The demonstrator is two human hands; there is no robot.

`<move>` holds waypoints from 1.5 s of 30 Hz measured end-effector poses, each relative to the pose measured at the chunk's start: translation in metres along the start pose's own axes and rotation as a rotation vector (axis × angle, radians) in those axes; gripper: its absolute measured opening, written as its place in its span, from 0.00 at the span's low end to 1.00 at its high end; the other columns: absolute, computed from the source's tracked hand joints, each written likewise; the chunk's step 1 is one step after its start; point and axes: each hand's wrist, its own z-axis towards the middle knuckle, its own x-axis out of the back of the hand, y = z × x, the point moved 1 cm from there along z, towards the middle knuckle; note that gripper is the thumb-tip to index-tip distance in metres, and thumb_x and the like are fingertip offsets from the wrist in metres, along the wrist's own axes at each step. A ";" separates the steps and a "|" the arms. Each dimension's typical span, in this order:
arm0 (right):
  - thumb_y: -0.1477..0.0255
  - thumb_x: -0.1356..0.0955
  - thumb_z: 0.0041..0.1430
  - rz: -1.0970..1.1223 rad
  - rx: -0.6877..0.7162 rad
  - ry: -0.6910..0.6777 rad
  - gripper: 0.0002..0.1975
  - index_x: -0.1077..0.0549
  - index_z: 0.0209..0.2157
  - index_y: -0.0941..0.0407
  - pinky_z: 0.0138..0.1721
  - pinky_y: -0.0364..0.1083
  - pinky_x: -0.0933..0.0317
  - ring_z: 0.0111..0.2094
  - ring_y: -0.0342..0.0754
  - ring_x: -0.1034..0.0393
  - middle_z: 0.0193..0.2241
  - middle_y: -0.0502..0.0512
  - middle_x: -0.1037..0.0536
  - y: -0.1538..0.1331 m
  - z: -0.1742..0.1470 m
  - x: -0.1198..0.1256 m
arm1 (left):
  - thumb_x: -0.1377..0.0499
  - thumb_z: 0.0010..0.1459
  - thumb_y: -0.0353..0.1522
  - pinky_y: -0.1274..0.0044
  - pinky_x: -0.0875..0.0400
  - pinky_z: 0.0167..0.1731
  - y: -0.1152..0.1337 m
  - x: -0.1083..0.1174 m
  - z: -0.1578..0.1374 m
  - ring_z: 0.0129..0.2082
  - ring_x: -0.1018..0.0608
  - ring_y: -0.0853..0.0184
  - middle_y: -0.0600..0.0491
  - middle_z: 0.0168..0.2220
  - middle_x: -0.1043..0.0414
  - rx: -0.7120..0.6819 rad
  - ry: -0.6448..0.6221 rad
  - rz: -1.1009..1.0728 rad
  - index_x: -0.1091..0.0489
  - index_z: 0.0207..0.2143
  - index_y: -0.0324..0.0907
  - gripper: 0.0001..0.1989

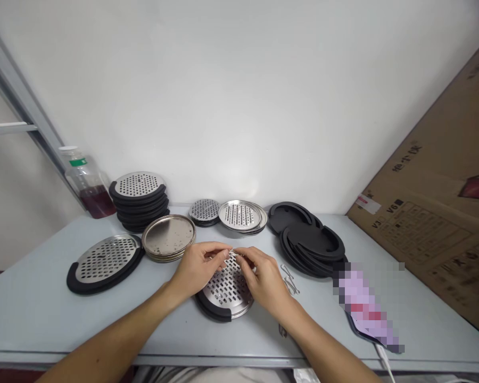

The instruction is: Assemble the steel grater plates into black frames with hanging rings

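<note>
In front of me a round perforated metal plate (pixel 228 292) lies in a black crescent-shaped rim (pixel 215 311). Over its far edge, my left hand (pixel 197 268) and my right hand (pixel 263 274) meet, thumb and fingers of each closed in a pinch. Between the fingertips is a small bent wire clip (pixel 232 252), partly covered by them. Beside my right hand, several similar loose wire clips (pixel 289 282) lie on the table, and another clip (pixel 282 331) is half hidden by my right forearm.
At left are a finished-looking rimmed perforated plate (pixel 107 260), a tall stack (pixel 139 197) and round metal trays (pixel 170 235). Smaller perforated discs (pixel 204 210) and shiny discs (pixel 241 215) stand by the wall. Black rims (pixel 311 239), a phone (pixel 367 308), a carton (pixel 435 213) and a bottle (pixel 90 186) flank them.
</note>
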 end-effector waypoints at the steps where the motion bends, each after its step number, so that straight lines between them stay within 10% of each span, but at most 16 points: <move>1: 0.75 0.38 0.64 0.016 -0.001 -0.001 0.14 0.25 0.46 0.52 0.43 0.47 0.38 0.39 0.49 0.28 0.38 0.55 0.22 -0.001 0.000 0.000 | 0.40 0.58 0.35 0.78 0.23 0.30 0.000 -0.001 -0.001 0.28 0.21 0.68 0.52 0.32 0.20 -0.022 -0.011 0.003 0.22 0.41 0.43 0.11; 14: 0.67 0.34 0.60 0.636 -0.380 -0.163 0.13 0.21 0.41 0.57 0.22 0.40 0.52 0.20 0.38 0.49 0.20 0.46 0.33 -0.001 0.005 -0.001 | 0.40 0.59 0.31 0.79 0.28 0.30 0.006 -0.001 -0.004 0.31 0.22 0.69 0.53 0.32 0.22 -0.296 0.120 0.282 0.21 0.38 0.44 0.08; 26: 0.71 0.34 0.58 0.687 -0.415 -0.196 0.11 0.23 0.38 0.58 0.23 0.40 0.45 0.22 0.39 0.39 0.26 0.50 0.26 -0.003 0.003 -0.007 | 0.39 0.57 0.28 0.79 0.30 0.27 0.007 -0.003 -0.007 0.28 0.24 0.71 0.53 0.28 0.25 -0.464 0.200 0.345 0.21 0.37 0.44 0.07; 45: 0.67 0.36 0.60 0.722 -0.409 -0.170 0.12 0.32 0.24 0.57 0.20 0.40 0.53 0.17 0.38 0.49 0.15 0.43 0.40 -0.003 0.000 -0.014 | 0.40 0.56 0.26 0.80 0.33 0.26 0.007 -0.007 -0.009 0.25 0.27 0.72 0.54 0.25 0.29 -0.485 0.223 0.388 0.21 0.36 0.42 0.08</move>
